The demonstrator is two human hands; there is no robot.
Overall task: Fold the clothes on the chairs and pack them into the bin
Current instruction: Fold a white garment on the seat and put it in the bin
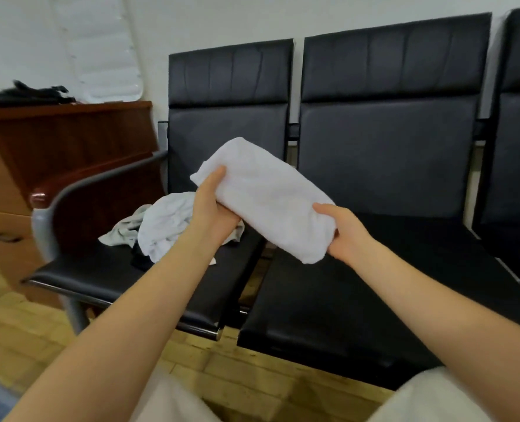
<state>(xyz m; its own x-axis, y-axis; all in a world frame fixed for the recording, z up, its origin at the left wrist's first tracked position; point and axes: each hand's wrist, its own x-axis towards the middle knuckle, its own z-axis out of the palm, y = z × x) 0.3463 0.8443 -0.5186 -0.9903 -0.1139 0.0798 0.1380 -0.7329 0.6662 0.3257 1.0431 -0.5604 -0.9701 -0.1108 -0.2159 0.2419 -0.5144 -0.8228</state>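
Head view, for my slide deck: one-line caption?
Both hands, left hand and right hand, hold a folded white garment above black chairs.

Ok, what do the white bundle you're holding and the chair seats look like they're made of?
White bundle: soft, matte, slightly fuzzy cloth, probably cotton knit or terry; it sags and creases between the left hand and right hand.
Chair seats: black leather or leatherette with a dull sheen; stitched panels show on the backs, and light reflects off the front edge. Real or faux, I can't tell.
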